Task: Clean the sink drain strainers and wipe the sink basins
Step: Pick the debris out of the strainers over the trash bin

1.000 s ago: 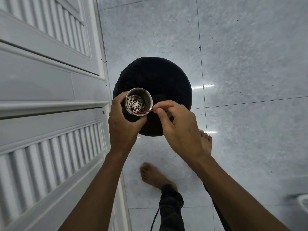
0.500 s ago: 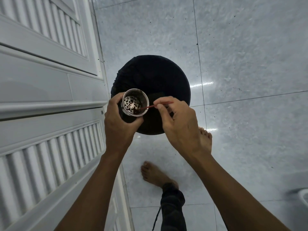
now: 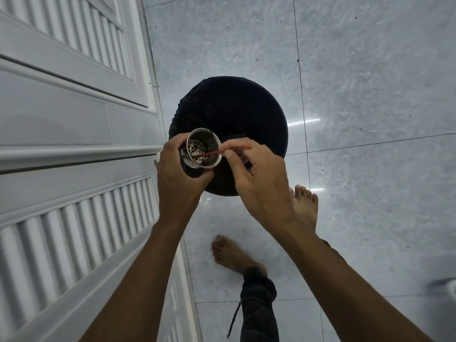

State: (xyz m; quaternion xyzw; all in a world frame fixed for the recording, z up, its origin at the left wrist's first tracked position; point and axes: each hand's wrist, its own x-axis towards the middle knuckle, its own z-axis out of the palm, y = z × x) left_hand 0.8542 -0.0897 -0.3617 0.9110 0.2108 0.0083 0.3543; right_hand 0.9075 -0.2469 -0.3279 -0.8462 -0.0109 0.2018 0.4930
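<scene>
My left hand (image 3: 177, 178) grips a metal cup-shaped drain strainer (image 3: 203, 150) from below, its open mouth facing me. Dark grime clings to its perforated bottom and wall. My right hand (image 3: 256, 181) pinches a thin red stick (image 3: 222, 151) between thumb and forefinger; the stick's tip reaches inside the strainer against the grime. Both hands hover over a round black bin (image 3: 234, 114) lined with a dark bag.
White louvered cabinet doors (image 3: 74, 119) fill the left side. Glossy grey floor tiles (image 3: 357, 82) lie to the right and beyond the bin. My bare feet (image 3: 304, 206) stand just below the bin. A white object's edge (image 3: 451, 288) shows at far right.
The strainer has tilted so more of its inner wall shows, and the stick's tip has slid deeper across the bottom. Both hands stay over the bin.
</scene>
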